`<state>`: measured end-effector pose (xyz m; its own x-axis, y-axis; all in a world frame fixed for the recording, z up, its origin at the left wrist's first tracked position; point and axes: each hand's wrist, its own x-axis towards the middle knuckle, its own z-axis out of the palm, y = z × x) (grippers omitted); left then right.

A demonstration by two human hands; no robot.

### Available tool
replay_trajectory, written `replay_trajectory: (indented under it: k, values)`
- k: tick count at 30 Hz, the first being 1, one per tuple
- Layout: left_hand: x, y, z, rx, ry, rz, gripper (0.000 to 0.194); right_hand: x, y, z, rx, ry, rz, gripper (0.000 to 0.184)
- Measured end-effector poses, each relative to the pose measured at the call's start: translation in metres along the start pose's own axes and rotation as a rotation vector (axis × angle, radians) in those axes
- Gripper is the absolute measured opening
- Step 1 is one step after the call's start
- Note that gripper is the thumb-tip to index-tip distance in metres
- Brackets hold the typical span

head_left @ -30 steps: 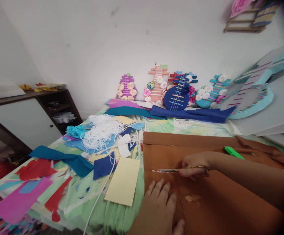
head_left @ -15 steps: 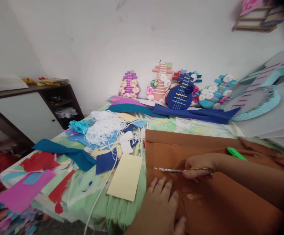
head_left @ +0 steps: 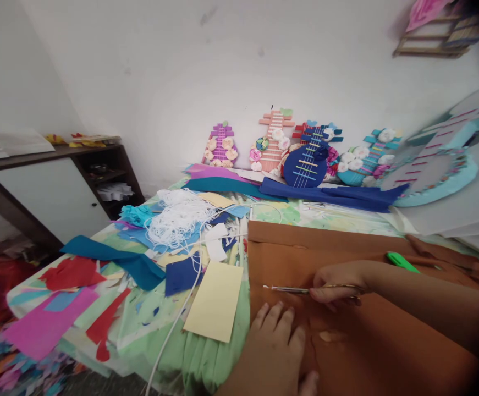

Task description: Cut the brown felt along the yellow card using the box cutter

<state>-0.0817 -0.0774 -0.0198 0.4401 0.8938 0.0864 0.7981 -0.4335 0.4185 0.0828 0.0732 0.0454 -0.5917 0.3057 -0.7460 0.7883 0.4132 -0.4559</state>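
Observation:
A large brown sheet [head_left: 371, 341], cloth or paper, covers the right part of the table. My left hand [head_left: 274, 341] lies flat on it with fingers spread, pressing near its left edge. Just beyond those fingertips, my right hand [head_left: 334, 283] grips a pair of scissors [head_left: 291, 290] with gold-coloured handles. The blades point left, low over the sheet, and look closed or nearly so; a small whitish mark shows by their tip. Behind my right wrist sits a bright green tool [head_left: 402, 260], its kind unclear. A small loose brown scrap [head_left: 329, 335] rests between my hands.
Left of the sheet are a yellow card [head_left: 214, 302], tangled white cord [head_left: 179, 217] and coloured offcuts [head_left: 53, 324]. Decorated lute-shaped crafts [head_left: 305, 165] lean on the wall behind blue strips [head_left: 330, 192]. A cabinet [head_left: 49, 192] stands at left; scraps [head_left: 20, 368] litter the floor.
The view has shifted slightly, so everything sits a little further right and lower. The scissor blades look closer together than before. My left hand stays flat on the brown sheet.

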Motion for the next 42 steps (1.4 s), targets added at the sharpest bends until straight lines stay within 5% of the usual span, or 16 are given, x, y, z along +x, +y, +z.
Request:
replay_trajectory:
  k: [27,42]
  values:
    - [-0.002,0.001,0.003,-0.010,0.052,-0.002,0.050,0.007,-0.006,-0.003,-0.047,-0.017,-0.013,0.072]
    - [-0.004,-0.003,0.010,-0.017,0.132,0.030,0.050,0.015,-0.012,0.001,-0.051,0.059,0.018,0.059]
